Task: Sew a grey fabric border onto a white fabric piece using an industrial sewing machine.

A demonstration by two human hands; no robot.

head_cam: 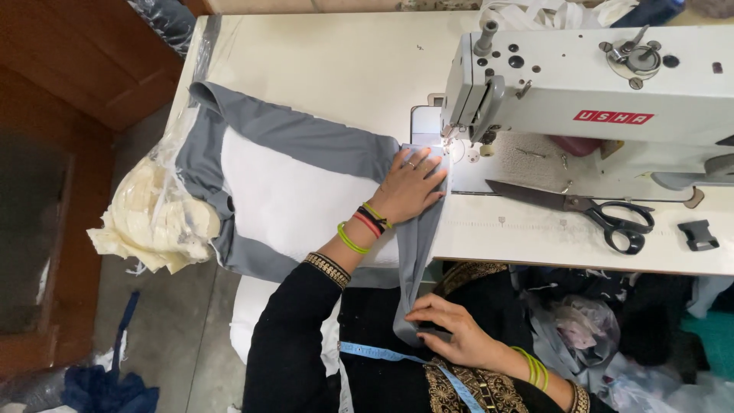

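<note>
— While you look down at it, how many hands, and what do they do?

— Two. Left hand (411, 186) lies flat, fingers spread, pressing the grey cloth (306, 138) onto the tabletop (336, 61) just beside the needle of the one sewing machine (596, 84). Right hand (451, 327) is below the tabletop's near edge, at the lap, pinching the grey strip (419, 252) of that cloth that hangs over the edge.

— Where does the cloth lie?

— One garment, grey with a white panel (290, 199), spread from the far left corner across to the machine, its near part running over the near edge.

— Count the rest.

— One pair of scissors (581, 210), black handles, on the tabletop under the machine's arm, near the near edge. One small black buckle (699, 235) towards the right edge. One blue tape measure (382, 354) across the black clothing. Green bangles on both wrists, three or so each; the left also has red and black bands. One bundle of cream scraps (157, 218) in clear plastic, hanging off the left edge.

— And the surface, the room?

— Tabletop is cream, plain, marked with a printed rule along the near edge. Left of it a grey floor (164, 336), a brown wooden panel (84, 53), a blue rag (107, 386) lying low. At the right, under the table, heaped cloth pieces (612, 329).
</note>
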